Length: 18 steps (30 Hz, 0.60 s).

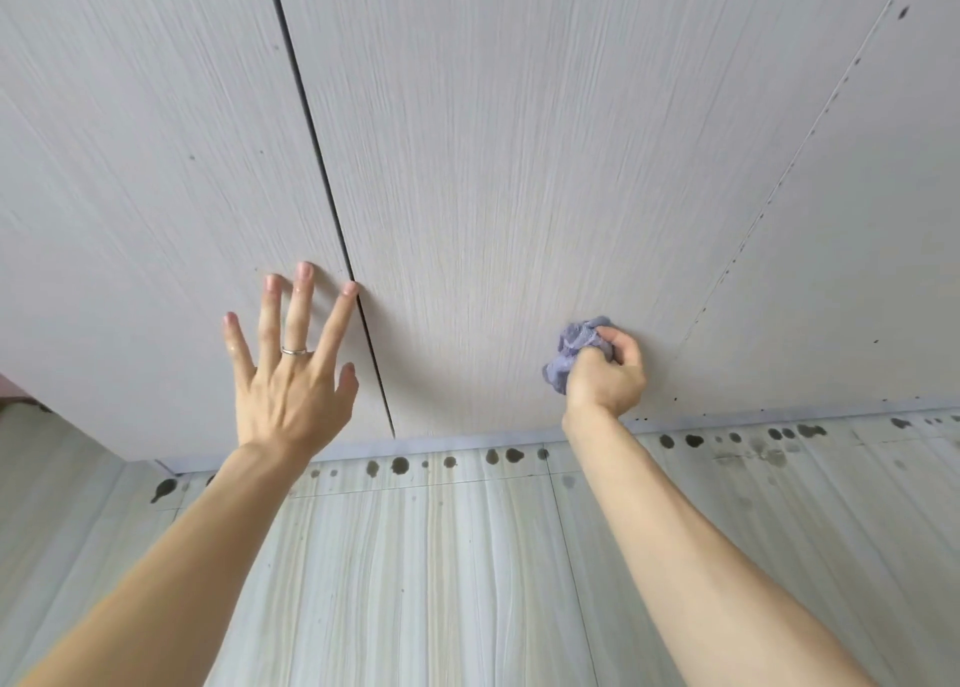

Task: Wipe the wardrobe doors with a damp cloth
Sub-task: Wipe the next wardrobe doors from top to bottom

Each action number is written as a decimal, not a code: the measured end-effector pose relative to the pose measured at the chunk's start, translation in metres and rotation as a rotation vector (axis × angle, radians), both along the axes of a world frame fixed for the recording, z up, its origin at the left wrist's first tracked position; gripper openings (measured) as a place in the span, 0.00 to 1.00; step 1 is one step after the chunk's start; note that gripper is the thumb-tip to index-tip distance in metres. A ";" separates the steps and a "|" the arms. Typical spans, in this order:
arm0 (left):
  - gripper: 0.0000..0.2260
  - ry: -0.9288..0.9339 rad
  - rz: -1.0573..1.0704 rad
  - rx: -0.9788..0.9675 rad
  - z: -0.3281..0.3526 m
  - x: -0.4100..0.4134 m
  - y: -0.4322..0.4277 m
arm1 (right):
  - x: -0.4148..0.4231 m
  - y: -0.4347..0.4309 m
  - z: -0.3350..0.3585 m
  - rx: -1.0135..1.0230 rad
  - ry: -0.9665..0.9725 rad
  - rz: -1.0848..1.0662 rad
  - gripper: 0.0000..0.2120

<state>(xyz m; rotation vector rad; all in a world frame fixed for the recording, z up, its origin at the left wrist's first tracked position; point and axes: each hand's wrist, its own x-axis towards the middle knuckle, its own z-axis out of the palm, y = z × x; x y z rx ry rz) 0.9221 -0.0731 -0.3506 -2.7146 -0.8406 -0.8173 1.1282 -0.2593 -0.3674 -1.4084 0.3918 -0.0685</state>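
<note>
Pale wood-grain wardrobe doors fill the upper view: a left door (pixel 145 177), a middle door (pixel 493 166) and a right door (pixel 857 244), split by narrow dark gaps. My right hand (pixel 605 374) grips a bunched purple-blue cloth (pixel 571 346) and holds it against the lower part of the middle door. My left hand (pixel 291 369), with a ring on one finger, lies flat with spread straight fingers on the left door, its fingertips beside the gap.
The doors end at a light plinth strip (pixel 441 444) just above the floor. Grey streaked floor tiles (pixel 415 556) lie below, with dark wet drops (pixel 400 464) along the wardrobe base. Small dark specks dot the right door.
</note>
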 end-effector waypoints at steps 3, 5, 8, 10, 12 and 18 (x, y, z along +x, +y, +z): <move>0.48 -0.009 0.000 -0.016 -0.003 0.004 0.001 | -0.024 0.017 0.014 -0.263 -0.450 0.104 0.18; 0.48 -0.014 -0.001 -0.020 -0.005 0.005 0.000 | -0.039 0.034 0.015 -0.410 -0.748 0.212 0.17; 0.49 -0.023 -0.013 0.002 -0.008 0.001 0.007 | -0.050 0.050 0.016 -0.540 -0.962 0.287 0.18; 0.50 -0.038 -0.022 0.032 -0.010 -0.002 0.014 | -0.051 0.048 0.002 -0.657 -1.061 0.341 0.18; 0.50 -0.044 -0.029 0.053 -0.012 -0.004 0.017 | -0.047 0.038 -0.019 -0.846 -1.135 0.494 0.17; 0.50 -0.027 -0.029 0.117 -0.018 -0.013 0.024 | -0.054 0.038 -0.017 -0.864 -1.090 0.523 0.17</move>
